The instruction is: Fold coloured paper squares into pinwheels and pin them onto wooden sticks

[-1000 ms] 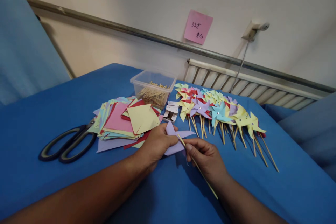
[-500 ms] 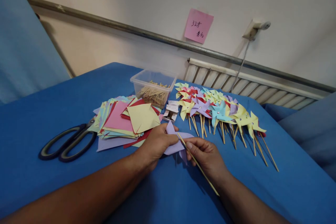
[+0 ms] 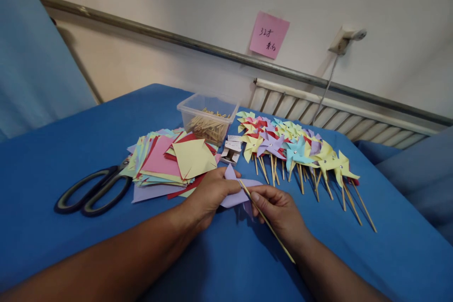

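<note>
My left hand (image 3: 208, 194) pinches a folded purple paper pinwheel (image 3: 236, 188) just above the blue cloth. My right hand (image 3: 279, 210) grips a thin wooden stick (image 3: 269, 226), whose upper tip meets the pinwheel's middle. The stick slants down to the right past my wrist. Both hands sit close together in front of the paper stack.
A stack of coloured paper squares (image 3: 170, 163) lies left of the hands, with black scissors (image 3: 92, 193) further left. A clear tub of sticks (image 3: 207, 120) and a small white box (image 3: 230, 150) stand behind. Several finished pinwheels (image 3: 297, 151) lie in a row at right.
The purple pinwheel has turned slightly in my hands, a lower flap now hanging by my right fingers. The hands have hardly moved.
</note>
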Tool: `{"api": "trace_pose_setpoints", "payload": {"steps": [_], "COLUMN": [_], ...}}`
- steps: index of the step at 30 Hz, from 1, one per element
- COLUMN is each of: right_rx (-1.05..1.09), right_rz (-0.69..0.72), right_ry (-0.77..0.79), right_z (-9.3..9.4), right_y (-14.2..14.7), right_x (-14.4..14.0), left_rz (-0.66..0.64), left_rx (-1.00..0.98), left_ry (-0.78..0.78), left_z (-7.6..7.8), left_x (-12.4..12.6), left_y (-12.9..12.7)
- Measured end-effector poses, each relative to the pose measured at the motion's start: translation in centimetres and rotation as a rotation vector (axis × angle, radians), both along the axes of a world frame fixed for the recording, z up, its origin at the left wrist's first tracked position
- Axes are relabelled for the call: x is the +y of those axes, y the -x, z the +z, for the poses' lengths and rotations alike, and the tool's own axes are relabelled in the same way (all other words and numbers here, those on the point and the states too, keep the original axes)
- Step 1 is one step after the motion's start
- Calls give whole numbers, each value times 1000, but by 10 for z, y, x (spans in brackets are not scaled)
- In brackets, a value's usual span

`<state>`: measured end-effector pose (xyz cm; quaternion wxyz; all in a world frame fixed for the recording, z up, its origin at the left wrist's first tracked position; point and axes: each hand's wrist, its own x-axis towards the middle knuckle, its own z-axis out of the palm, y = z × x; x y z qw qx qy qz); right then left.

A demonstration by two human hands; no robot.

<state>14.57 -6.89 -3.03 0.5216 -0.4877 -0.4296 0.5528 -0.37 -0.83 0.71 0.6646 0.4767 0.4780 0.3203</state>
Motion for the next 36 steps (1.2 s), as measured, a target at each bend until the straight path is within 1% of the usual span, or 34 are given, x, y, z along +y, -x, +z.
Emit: {"api": "trace_pose_setpoints", "payload": {"steps": [10,14,22,29,36], "right_rx": [140,127,24,86,54], "right_rz": [21,19,14,1,-15], "right_ry": [51,52,24,23,30], "right_z": [-4,-3,1,1,2], "right_y": [-1,-1,0,2,2], "right_x": [1,2,0,0,-1], "left_rz": [4,-1,-12,-12,7], "left_rx": [-44,-54,-43,-57,-41], "left_ry": [44,43,20,24,30], "left_z": [1,2,1,1,5], "left_x": [0,-1,0,0,0], "left_y": [2,2,2,2,0]}}
